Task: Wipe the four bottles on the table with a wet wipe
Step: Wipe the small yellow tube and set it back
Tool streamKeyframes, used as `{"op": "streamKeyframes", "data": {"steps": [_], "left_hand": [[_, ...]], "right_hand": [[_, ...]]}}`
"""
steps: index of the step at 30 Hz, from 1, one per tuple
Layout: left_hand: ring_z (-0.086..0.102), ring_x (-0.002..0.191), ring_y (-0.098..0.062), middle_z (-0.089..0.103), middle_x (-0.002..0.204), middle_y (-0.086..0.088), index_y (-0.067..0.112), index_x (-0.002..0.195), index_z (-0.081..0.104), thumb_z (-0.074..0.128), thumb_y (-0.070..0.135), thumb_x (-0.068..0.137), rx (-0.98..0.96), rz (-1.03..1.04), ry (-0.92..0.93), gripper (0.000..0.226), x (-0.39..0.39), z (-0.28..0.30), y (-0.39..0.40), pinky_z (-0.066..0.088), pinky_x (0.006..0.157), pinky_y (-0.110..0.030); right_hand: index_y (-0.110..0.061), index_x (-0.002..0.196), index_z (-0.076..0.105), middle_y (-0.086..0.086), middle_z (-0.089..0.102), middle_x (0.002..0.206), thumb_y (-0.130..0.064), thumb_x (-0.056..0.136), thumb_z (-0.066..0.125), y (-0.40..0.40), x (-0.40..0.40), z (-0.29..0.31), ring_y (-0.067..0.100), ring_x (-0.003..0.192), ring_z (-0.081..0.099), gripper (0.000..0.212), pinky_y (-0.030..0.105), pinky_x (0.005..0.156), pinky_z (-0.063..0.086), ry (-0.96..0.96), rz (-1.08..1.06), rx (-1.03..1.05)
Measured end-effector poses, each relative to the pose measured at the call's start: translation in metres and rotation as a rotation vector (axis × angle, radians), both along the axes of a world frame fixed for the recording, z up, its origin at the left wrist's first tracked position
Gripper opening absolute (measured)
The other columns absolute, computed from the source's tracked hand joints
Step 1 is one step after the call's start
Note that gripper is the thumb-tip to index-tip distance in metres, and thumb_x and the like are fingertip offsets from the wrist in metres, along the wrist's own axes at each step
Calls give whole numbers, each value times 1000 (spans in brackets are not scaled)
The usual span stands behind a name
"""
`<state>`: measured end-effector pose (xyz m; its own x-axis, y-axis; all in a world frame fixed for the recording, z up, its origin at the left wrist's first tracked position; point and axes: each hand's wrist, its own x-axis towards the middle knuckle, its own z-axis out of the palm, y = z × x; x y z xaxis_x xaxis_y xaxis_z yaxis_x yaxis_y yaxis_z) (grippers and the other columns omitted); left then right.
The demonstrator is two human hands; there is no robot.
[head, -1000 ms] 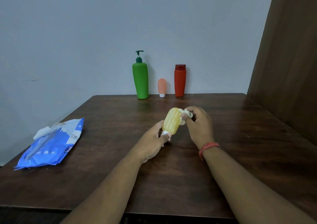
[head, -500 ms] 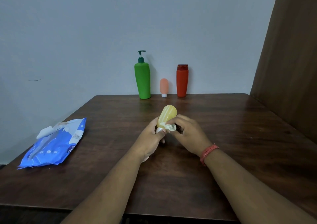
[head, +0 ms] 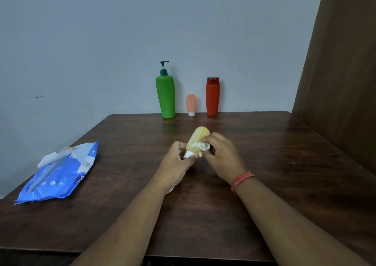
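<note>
Over dark wooden table (head: 264,164), left hand (head: 176,164) grips yellow bottle (head: 197,141); right hand (head: 222,156) pinches crumpled wipe (head: 201,146) against it.

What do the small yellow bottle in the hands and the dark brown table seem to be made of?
Small yellow bottle: probably soft, translucent plastic or silicone; light glows through it, faint ribs show. Dark brown table: looks like wood or wood veneer, glossy; visible grain and bottle reflections.

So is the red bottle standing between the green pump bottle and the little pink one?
No, the small pink bottle stands in the middle, with the green pump bottle on one side and the red bottle on the other.
</note>
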<state>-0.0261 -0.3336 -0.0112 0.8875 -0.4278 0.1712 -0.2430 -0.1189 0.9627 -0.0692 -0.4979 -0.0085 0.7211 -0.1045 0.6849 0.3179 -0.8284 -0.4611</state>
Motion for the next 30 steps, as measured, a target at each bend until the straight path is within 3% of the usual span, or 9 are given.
{"op": "streamKeyframes", "data": {"steps": [5,10,12,16,18,20,23,26,30], "left_hand": [[64,104,-5,70,115,16,32,117,62,70,19,94,86,-60,-35,28,-4,2,-2,51,89,-27],[66,104,-5,73,110,14,30,118,65,72,17,92,67,-51,-56,29,-4,4,0,52,87,-24],[65,104,-6,72,109,13,29,122,65,72,19,92,88,-34,-81,32,-3,3,-1,50,85,-22],[57,111,-5,65,121,13,28,133,61,68,20,96,215,-4,-167,39,-2,2,-2,41,81,-15],[57,107,-7,64,118,12,28,128,62,68,21,95,263,18,-210,33,-1,0,-3,44,81,-16],[61,101,-12,66,109,8,26,117,61,70,21,93,263,57,-229,26,0,-2,-4,51,83,-28],[64,95,-12,68,101,7,23,108,57,73,21,91,252,102,-241,23,1,-1,-6,52,81,-33],[64,93,-13,67,100,6,22,108,58,74,20,91,238,122,-256,24,-1,1,-7,50,75,-26],[61,93,-11,63,103,8,25,112,54,72,20,92,269,126,-270,27,-2,3,-6,47,71,-21]], "right_hand": [[-16,93,68,-6,59,93,-7,85,66,-16,-4,6,10,81,55,12,26,68,45,-43,-220,191],[-22,103,70,-9,57,99,-14,87,63,14,-12,8,9,89,55,19,26,74,46,79,52,-94],[-24,107,69,-9,56,100,-19,89,62,14,-9,11,10,89,55,21,31,73,49,88,-26,-162],[-17,102,71,-1,57,96,-15,88,64,-9,-5,11,18,88,58,16,36,73,50,30,-239,4],[-18,103,70,-4,53,96,-13,90,62,-14,-6,9,14,87,56,17,31,72,47,77,-220,39],[-20,105,70,-6,50,96,-10,89,59,-5,-10,10,9,84,51,22,28,72,44,108,-92,-4],[-22,109,69,-5,51,98,-12,90,59,10,-13,15,11,86,52,23,33,74,47,137,43,-123],[-22,112,68,-4,52,101,-15,93,57,5,-10,16,13,89,54,24,35,76,50,115,-58,-180],[-17,117,67,-4,53,105,-11,94,57,-7,-10,14,12,93,54,25,30,81,48,128,-225,-49]]}}
